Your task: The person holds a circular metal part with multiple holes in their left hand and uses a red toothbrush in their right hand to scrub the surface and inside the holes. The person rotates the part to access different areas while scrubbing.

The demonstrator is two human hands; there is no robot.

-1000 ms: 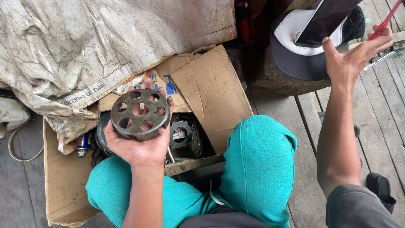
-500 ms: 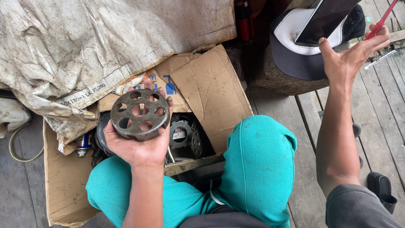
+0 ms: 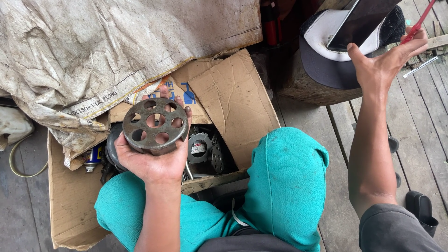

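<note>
From the head camera, the left hand (image 3: 151, 158) cupped a rusty perforated metal disc (image 3: 155, 125) above the cardboard box (image 3: 233, 100), fingers curled round its rim. The right hand (image 3: 382, 63), right of the box, spread its fingers toward a red-handled tool (image 3: 418, 22); closing on it seemed next. It had edged nearer than before.

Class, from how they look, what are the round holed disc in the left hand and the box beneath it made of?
The disc in the left hand looks like bare metal, probably steel or iron: dull grey-brown, rust-speckled, thick-rimmed, with clean round holes. The box is plain brown cardboard: matte, creased flaps with soft, torn edges.
</note>
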